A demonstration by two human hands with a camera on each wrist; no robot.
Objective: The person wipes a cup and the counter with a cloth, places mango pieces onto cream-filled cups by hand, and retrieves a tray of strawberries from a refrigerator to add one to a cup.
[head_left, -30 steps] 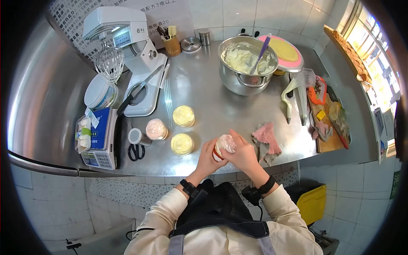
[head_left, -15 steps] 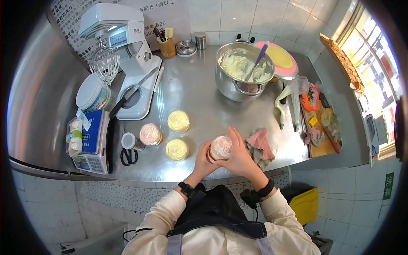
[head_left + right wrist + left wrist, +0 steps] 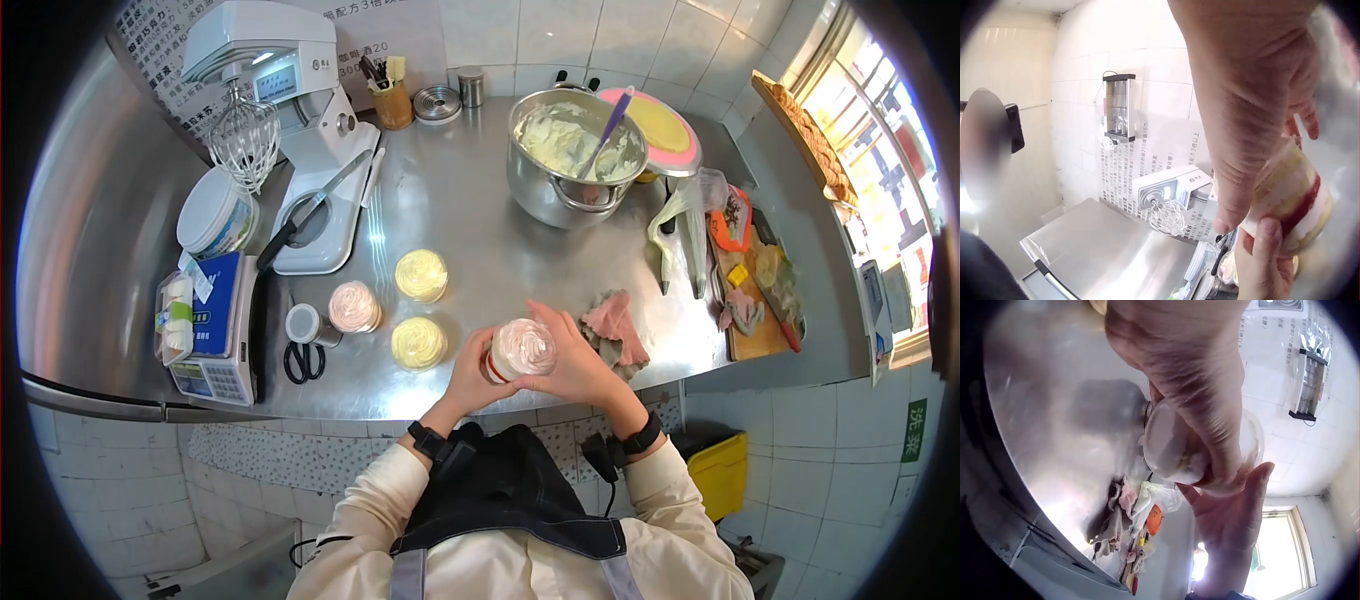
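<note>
Both hands hold a clear cup of layered cream dessert (image 3: 524, 346) near the counter's front edge. Pale pink swirls fill its top, which has a glossy sheen. My left hand (image 3: 470, 376) grips the left side, while my right hand (image 3: 578, 368) curls round the right with its thumb at the near side. The left wrist view catches the whitish cup base (image 3: 1167, 442), raised over the counter. Yellow, white and red layers show through the cup wall (image 3: 1294, 203) in the right wrist view. To the left stand two yellow-topped cups (image 3: 421, 275) and a pink-topped one (image 3: 354, 306).
A steel pot (image 3: 570, 205) of pale cream with a purple-handled spatula stands behind. Crumpled cloths (image 3: 618, 330) lie right of the hands, then piping bags (image 3: 690, 235) and a cutting board (image 3: 750, 330). Leftward are black scissors (image 3: 304, 362), a scale (image 3: 215, 380), a mixer (image 3: 300, 130) and a knife (image 3: 300, 230).
Between my hands the cup has turned from tilted to more upright, its swirled top now facing up more fully. The right fingers have shifted from near its top toward its side.
</note>
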